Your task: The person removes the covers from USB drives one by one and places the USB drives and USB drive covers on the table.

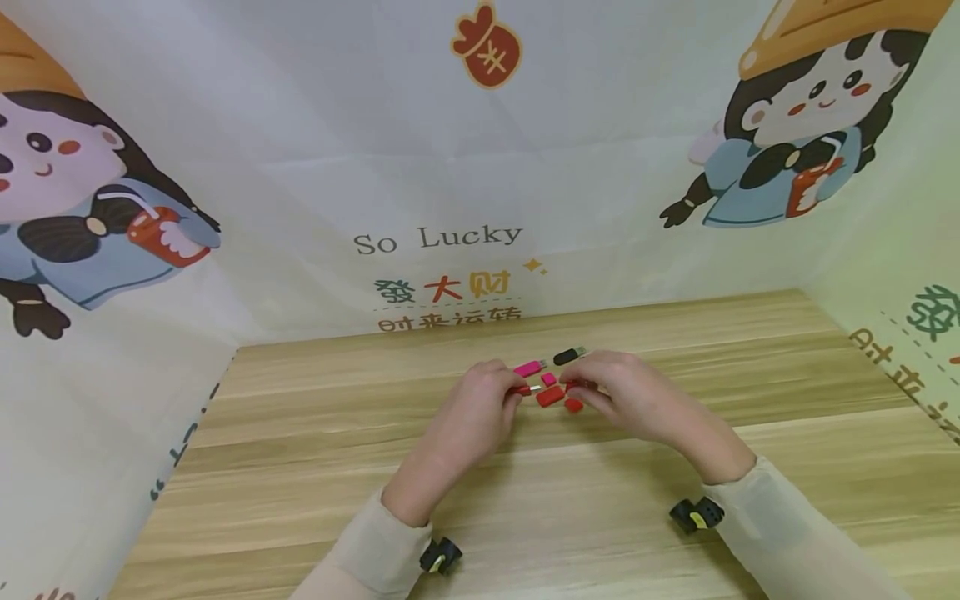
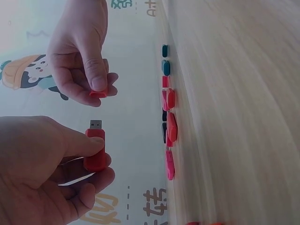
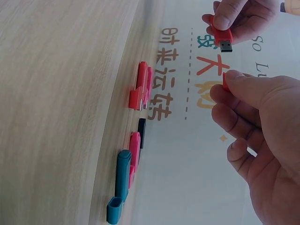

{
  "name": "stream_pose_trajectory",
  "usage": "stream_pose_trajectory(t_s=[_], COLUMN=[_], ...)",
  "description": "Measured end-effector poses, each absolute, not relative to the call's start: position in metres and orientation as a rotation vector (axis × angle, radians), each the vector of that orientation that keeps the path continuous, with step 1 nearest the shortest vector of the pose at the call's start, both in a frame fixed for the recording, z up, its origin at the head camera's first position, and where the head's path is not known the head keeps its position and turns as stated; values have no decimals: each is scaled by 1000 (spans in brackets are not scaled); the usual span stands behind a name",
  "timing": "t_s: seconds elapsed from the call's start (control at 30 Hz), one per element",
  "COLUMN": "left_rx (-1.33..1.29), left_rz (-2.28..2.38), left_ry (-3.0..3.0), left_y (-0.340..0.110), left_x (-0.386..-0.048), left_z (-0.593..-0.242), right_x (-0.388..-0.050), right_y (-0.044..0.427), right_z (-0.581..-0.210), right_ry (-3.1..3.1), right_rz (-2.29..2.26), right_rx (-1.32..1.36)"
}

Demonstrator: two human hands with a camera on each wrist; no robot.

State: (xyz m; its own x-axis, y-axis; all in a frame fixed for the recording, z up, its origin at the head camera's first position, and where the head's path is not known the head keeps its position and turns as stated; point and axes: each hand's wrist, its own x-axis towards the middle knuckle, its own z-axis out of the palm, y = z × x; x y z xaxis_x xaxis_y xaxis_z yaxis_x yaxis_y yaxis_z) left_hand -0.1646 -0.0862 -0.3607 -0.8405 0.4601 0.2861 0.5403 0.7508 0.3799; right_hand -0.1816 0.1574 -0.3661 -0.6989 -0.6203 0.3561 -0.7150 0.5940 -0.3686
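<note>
My left hand [image 1: 476, 412] pinches a red USB stick [image 2: 95, 157] between thumb and fingers, its metal plug bare. Facing it, my right hand [image 1: 637, 396] holds a small red cap [image 2: 98, 94] by the fingertips. In the left wrist view a gap separates plug and cap, and both are above the table. Below the hands lie another red USB stick [image 1: 551, 396] and a second red cap [image 1: 573, 405]. Just beyond them are a pink USB stick [image 1: 529, 367], a pink cap [image 1: 549, 378] and a black USB stick [image 1: 567, 356] with its plug showing.
A teal USB stick [image 3: 123, 173] and teal cap [image 3: 114, 210] lie on the table in the right wrist view; the right hand seems to cover them in the head view. A printed cloth wall [image 1: 315, 192] rises behind the wooden table [image 1: 315, 433].
</note>
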Motion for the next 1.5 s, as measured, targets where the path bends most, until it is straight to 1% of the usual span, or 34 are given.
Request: stream_pose_trajectory(t_s=[0.3,0.77,1.33,1.5], left_rx=[-698,-635,-501,-502], left_rz=[-731,-722,-654,-646], left_ry=[-2839,-2843,-2977,-3026], left_y=[-88,-98,-111,-111], left_x=[-166,-178,-208,-216], left_z=[-362,-363,-372,-373], right_x=[-181,-179,-178,-178], right_y=[159,156,157,157], right_z=[-367,-364,-365,-365], right_ry=[-2623,-2669,-2561,-2556], right_rz=[685,675,585,589], right_rx=[1130,1108,1180,1180])
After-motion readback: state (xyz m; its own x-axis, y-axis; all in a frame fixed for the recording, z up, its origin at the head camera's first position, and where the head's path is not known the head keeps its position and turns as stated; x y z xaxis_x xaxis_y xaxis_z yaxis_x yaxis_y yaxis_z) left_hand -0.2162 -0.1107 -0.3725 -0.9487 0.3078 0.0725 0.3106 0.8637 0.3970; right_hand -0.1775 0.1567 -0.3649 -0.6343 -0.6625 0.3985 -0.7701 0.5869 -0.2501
